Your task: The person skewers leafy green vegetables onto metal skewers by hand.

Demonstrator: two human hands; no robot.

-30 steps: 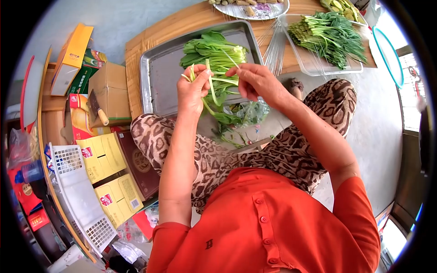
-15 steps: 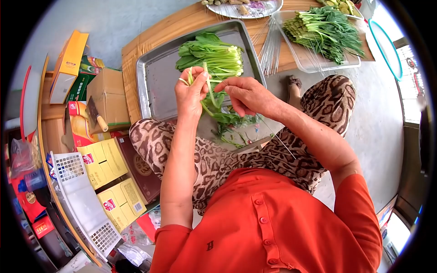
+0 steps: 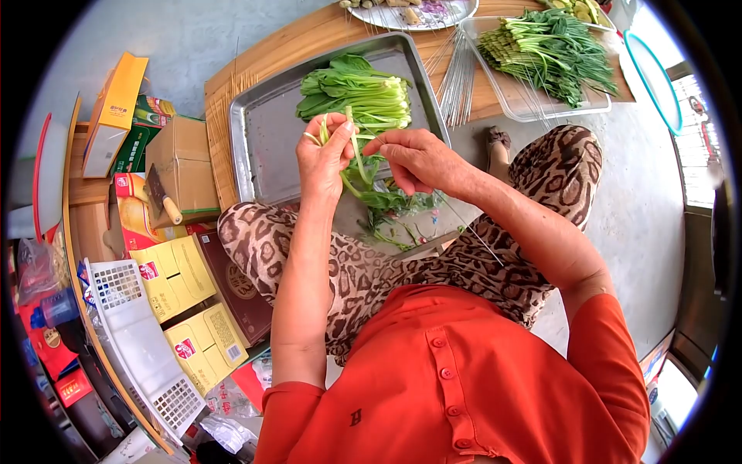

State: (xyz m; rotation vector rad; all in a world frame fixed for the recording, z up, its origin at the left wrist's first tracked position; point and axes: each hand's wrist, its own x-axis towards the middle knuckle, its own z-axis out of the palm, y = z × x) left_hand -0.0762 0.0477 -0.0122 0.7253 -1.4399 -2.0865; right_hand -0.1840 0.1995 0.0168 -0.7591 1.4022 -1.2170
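My left hand point(image 3: 323, 155) is closed around a few pale green stems of a leafy vegetable point(image 3: 357, 158), whose leaves hang down. Close to its right, my right hand point(image 3: 413, 161) has its fingers curled, their tips by the stems. A thin metal skewer point(image 3: 473, 230) sticks out from under that hand toward my lap; its front end is hidden by the fingers. Just beyond both hands, a bunch of leafy greens point(image 3: 359, 93) lies in a grey metal tray point(image 3: 267, 147). Loose leaves and scraps point(image 3: 394, 205) lie below the hands.
Many metal skewers point(image 3: 457, 85) are on the wooden table point(image 3: 301, 39) right of the tray. A clear plastic bin point(image 3: 533, 116) holds more greens point(image 3: 549, 54), and a white plate point(image 3: 417, 19) stands behind. Cartons point(image 3: 185, 162), a knife point(image 3: 164, 197) and a white basket point(image 3: 139, 332) are at the left.
The view has shifted very slightly. Both hands keep nearly the same place and grip.
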